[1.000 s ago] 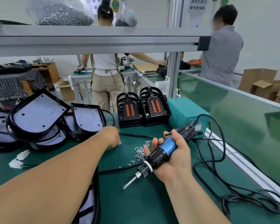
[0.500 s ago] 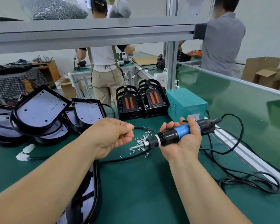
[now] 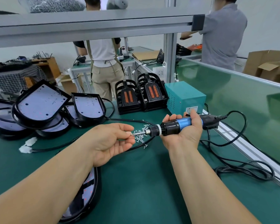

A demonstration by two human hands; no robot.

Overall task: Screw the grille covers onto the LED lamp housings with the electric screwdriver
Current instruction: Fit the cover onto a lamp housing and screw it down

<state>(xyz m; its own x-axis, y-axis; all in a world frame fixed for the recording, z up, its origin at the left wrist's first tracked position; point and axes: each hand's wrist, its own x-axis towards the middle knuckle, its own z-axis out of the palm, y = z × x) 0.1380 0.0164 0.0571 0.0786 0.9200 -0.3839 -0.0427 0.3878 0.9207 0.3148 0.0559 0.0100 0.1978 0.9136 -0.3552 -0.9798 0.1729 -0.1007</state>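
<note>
Screwdriver (image 3: 176, 126) lies level across our right hand (image 3: 184, 138), whose fingers curl round its blue and black barrel, the bit pointing left. Our left hand (image 3: 110, 143), palm up, pinches a screw (image 3: 133, 134) between thumb and forefinger at the bit's tip. Just beneath the bit, loose screws (image 3: 141, 139) lie scattered on the green desk (image 3: 144, 191). One housing (image 3: 86, 196) lies under our left forearm at the near edge. More housings (image 3: 40, 104) are piled at the left, their white boards showing. Behind the screws stand two stacks of black grille covers (image 3: 129, 97), with a teal box (image 3: 186, 97) just right of them. The screwdriver's black cord (image 3: 249, 173) loops over the desk at the right. White plugs (image 3: 27, 145) lie at the left on a cable.
</note>
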